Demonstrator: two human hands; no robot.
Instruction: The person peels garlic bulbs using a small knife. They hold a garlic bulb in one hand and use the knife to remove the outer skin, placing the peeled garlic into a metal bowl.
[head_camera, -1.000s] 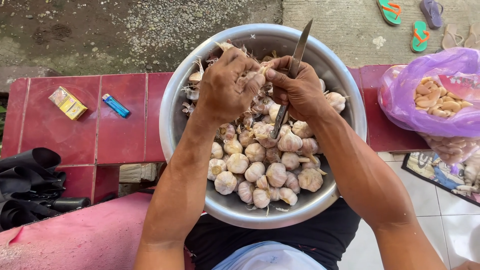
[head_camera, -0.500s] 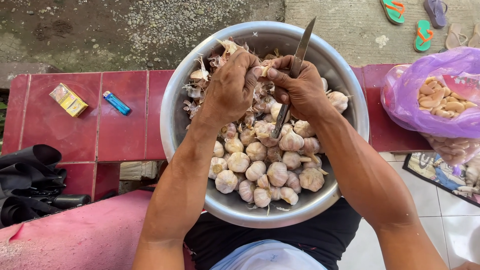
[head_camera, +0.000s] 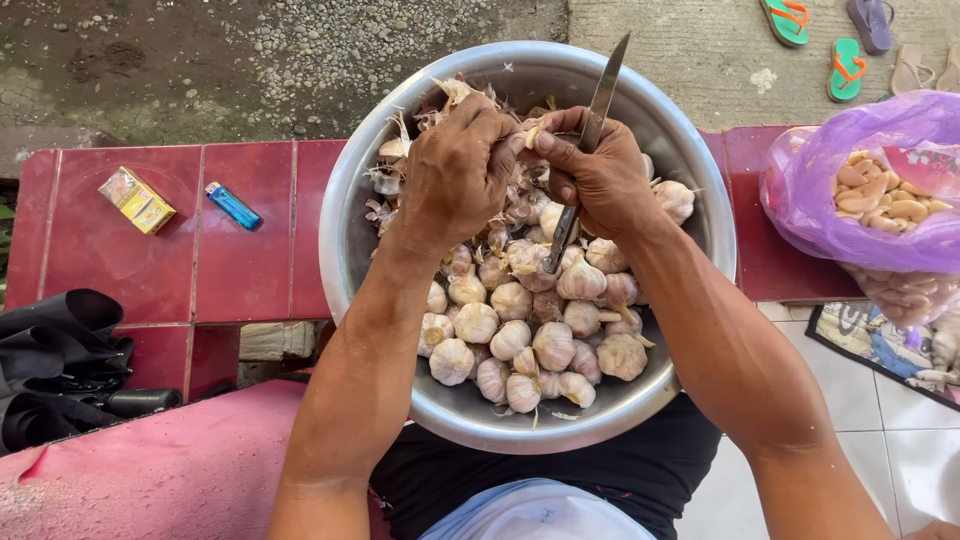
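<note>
Both hands meet over a steel bowl (head_camera: 345, 250) of garlic (head_camera: 530, 335). The left hand (head_camera: 455, 170) pinches a clove (head_camera: 532, 135); the right hand (head_camera: 600, 180) is closed round a knife (head_camera: 603, 95).

one metal bowl (head_camera: 350, 230), one knife (head_camera: 585, 140), one blue lighter (head_camera: 233, 205), four sandals (head_camera: 845, 68) (partly cropped)
</note>
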